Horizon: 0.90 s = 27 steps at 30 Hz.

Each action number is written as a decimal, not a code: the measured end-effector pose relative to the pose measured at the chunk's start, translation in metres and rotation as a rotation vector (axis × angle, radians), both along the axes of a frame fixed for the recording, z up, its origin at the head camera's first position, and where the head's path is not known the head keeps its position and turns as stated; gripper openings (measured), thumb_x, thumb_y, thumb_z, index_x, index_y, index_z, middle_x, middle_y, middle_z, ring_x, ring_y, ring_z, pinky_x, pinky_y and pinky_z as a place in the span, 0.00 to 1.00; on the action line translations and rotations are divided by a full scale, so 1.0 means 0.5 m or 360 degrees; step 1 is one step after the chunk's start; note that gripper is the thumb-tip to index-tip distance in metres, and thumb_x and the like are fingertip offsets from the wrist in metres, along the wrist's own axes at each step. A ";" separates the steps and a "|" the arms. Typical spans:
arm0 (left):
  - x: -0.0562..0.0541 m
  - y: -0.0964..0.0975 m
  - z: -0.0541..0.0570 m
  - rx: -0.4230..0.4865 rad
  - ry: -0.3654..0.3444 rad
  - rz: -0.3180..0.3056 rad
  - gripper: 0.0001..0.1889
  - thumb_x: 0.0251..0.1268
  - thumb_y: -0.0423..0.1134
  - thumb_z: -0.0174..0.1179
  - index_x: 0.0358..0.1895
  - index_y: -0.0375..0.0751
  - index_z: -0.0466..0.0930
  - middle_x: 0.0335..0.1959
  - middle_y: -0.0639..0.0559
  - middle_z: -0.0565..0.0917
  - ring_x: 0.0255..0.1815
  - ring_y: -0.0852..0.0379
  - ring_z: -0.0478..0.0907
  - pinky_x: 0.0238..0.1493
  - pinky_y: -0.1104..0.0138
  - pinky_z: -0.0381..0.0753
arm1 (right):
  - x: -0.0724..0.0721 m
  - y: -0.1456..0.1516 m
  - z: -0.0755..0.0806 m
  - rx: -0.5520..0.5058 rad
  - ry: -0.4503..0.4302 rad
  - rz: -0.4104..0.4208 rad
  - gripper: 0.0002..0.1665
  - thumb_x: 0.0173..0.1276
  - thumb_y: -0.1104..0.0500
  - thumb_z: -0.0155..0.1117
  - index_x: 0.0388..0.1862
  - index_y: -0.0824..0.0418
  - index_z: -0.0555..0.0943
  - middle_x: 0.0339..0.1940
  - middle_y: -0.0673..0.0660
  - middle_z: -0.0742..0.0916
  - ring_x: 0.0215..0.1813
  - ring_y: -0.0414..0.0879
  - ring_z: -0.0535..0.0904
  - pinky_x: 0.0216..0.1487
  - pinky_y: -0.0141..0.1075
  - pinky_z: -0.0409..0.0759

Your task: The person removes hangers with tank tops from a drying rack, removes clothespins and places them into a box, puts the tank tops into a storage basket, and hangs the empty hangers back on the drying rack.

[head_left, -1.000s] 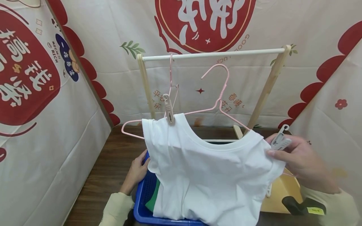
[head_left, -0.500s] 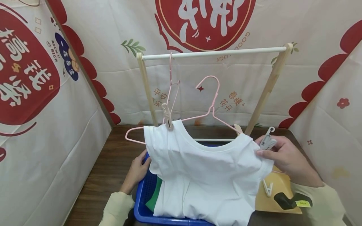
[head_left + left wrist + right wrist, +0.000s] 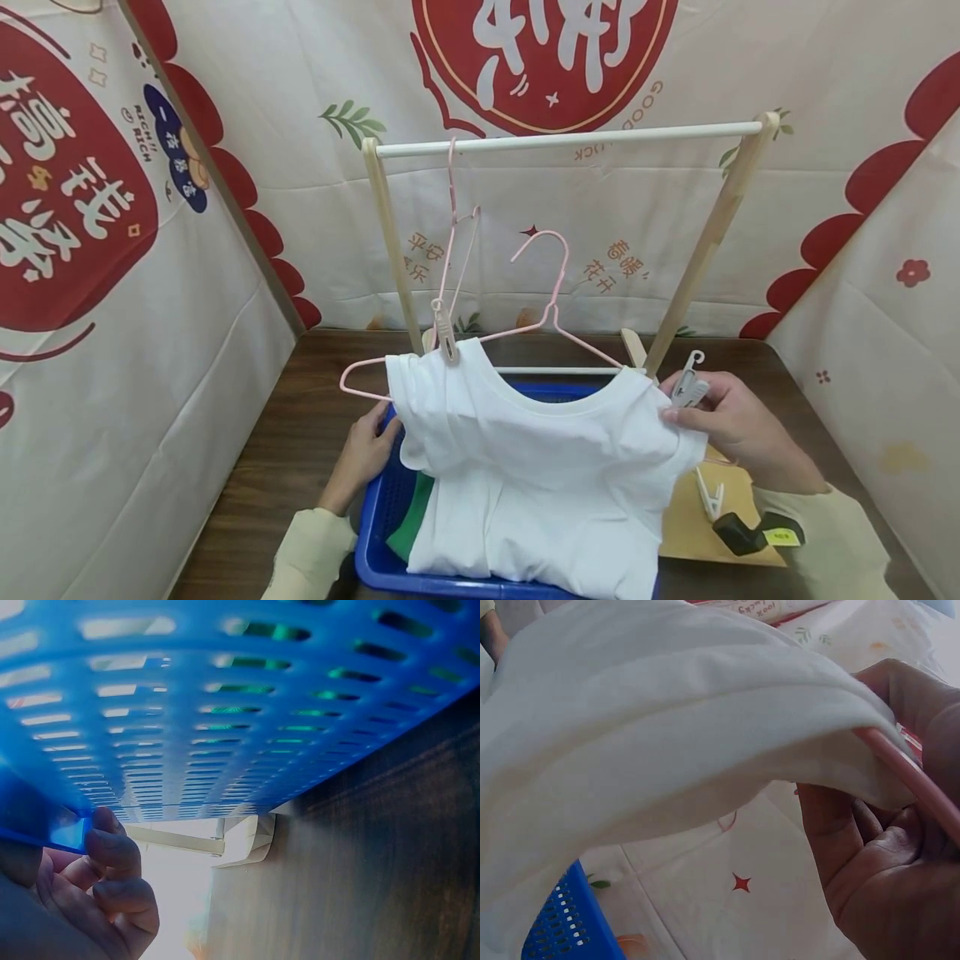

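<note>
A white sleeveless shirt is draped on a pink clothes hanger, whose hook stands free below the rack bar. My right hand pinches the shirt's right shoulder, where a grey clothespin sticks up beside the fingers. In the right wrist view the pink hanger arm comes out of the sleeve across the palm. Another clothespin clips the left shoulder. My left hand grips the left rim of a blue basket; its curled fingers show in the left wrist view. The shirt hides much of the basket.
A wooden rack with a white bar stands behind, carrying a second pink hanger. Green cloth lies in the basket. At right, a white clothespin lies on a tan surface. Printed cloth walls surround the table.
My right hand has moved left and slightly down, bringing the shirt and hanger lower over the basket. The loose clothespin at right has come into fuller view. My left hand has stayed put.
</note>
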State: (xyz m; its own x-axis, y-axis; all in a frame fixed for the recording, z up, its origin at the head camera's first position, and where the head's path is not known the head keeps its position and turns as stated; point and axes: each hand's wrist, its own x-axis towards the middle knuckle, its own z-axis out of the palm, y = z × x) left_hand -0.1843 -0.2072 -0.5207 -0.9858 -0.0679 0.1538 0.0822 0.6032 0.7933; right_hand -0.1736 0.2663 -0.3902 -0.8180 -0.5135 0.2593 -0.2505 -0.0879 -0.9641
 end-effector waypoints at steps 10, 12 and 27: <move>-0.003 -0.001 -0.001 0.0053 -0.0007 -0.0034 0.25 0.73 0.37 0.56 0.70 0.37 0.70 0.59 0.36 0.81 0.63 0.41 0.76 0.64 0.48 0.71 | -0.007 0.011 -0.028 0.0041 0.0002 0.0039 0.26 0.65 0.83 0.52 0.48 0.57 0.84 0.40 0.50 0.89 0.35 0.43 0.88 0.34 0.38 0.85; -0.003 -0.001 -0.001 0.0053 0.0001 -0.0038 0.25 0.73 0.37 0.56 0.70 0.38 0.69 0.57 0.36 0.82 0.61 0.41 0.78 0.63 0.47 0.73 | -0.009 0.013 -0.033 0.0037 0.0014 0.0058 0.27 0.65 0.83 0.52 0.49 0.57 0.84 0.40 0.50 0.89 0.35 0.43 0.88 0.34 0.38 0.85; 0.001 0.003 -0.002 0.0093 0.0007 -0.0064 0.26 0.73 0.36 0.57 0.71 0.35 0.67 0.64 0.33 0.76 0.65 0.38 0.74 0.66 0.44 0.69 | -0.013 0.029 -0.071 -0.0049 0.0074 0.0245 0.28 0.64 0.85 0.49 0.51 0.60 0.82 0.42 0.51 0.89 0.39 0.43 0.88 0.36 0.38 0.85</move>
State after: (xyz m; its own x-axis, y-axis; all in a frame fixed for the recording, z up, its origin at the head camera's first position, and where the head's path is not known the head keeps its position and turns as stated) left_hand -0.1838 -0.2056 -0.5216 -0.9872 -0.0372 0.1552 0.1091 0.5522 0.8266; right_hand -0.1801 0.2810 -0.4254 -0.7170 -0.6230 0.3129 -0.2762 -0.1582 -0.9480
